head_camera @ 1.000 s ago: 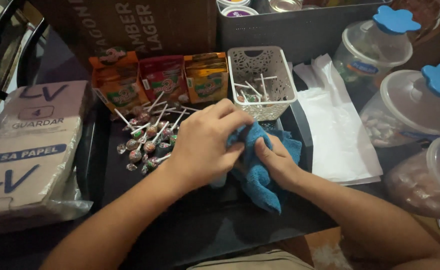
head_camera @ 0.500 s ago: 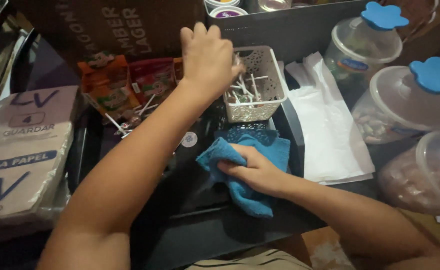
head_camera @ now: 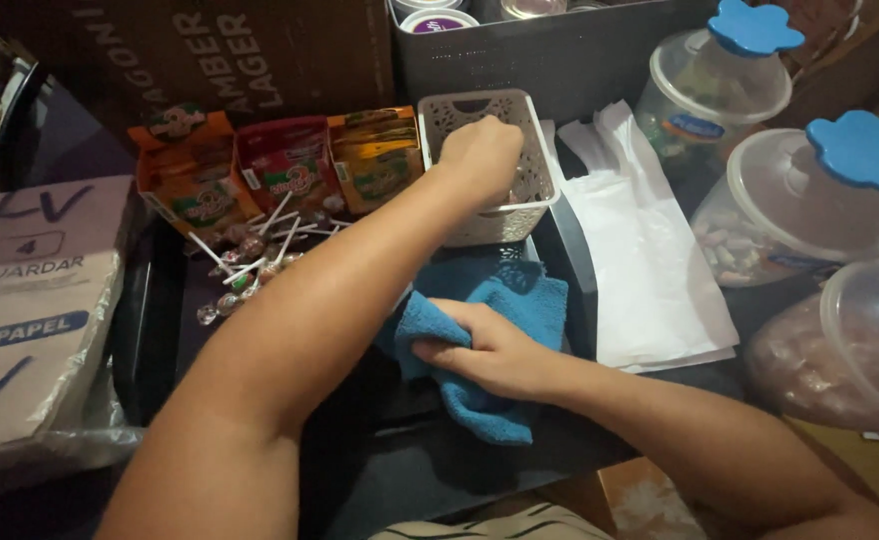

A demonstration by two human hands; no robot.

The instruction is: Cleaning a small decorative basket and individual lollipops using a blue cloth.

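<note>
Left hand (head_camera: 482,150) dipped into white basket (head_camera: 520,195) upper centre, fingers curled, grip unclear; right hand (head_camera: 495,352) below, clutching blue cloth (head_camera: 520,300).

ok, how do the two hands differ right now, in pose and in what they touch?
The left hand is stretched forward, reaching down into the white slotted basket; the right hand stays close to the body, low on the dark tray. The left hand's fingers are hidden inside the basket, so what they hold cannot be told; the right hand's fingers plainly grip the blue cloth, pressing it down. Both are bare, and the forearms cross.
</note>
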